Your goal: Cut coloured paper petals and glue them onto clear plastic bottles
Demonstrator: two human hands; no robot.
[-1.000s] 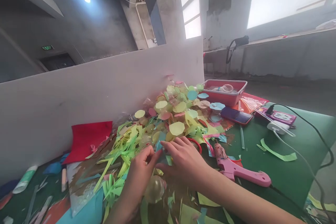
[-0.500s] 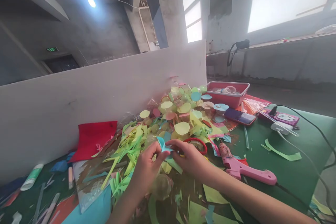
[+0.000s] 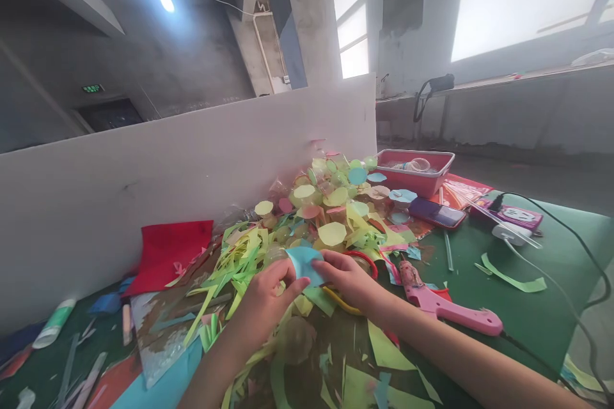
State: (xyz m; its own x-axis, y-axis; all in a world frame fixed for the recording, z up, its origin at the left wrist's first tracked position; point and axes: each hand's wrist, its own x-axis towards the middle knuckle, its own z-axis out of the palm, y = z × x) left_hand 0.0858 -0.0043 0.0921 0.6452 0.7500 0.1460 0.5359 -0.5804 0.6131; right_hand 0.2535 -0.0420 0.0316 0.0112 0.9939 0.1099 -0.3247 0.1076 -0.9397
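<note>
A small piece of blue paper (image 3: 306, 263) is held up between my two hands, its broad face toward me. My left hand (image 3: 268, 287) pinches its left edge between thumb and fingers. On the right edge, my right hand (image 3: 348, 278) grips it the same way. Just behind lies a heap of yellow and green paper strips (image 3: 244, 249) and clear cups topped with paper discs (image 3: 332, 234). Below the hands stands a clear rounded cup (image 3: 296, 339). Partly hidden behind my right hand is a red and yellow ring-shaped thing (image 3: 362, 262).
A pink glue gun (image 3: 460, 316) lies right of my right forearm. Further back are a phone (image 3: 436, 213), a red basket (image 3: 417, 172) and a pink power strip (image 3: 518, 216) with cables. Red paper (image 3: 170, 249) and a green-white tube (image 3: 55, 323) lie left. A white board (image 3: 192, 172) stands behind.
The blue paper was folded or curled and narrow; now it is opened out nearly flat between my hands. My hands have moved slightly apart.
</note>
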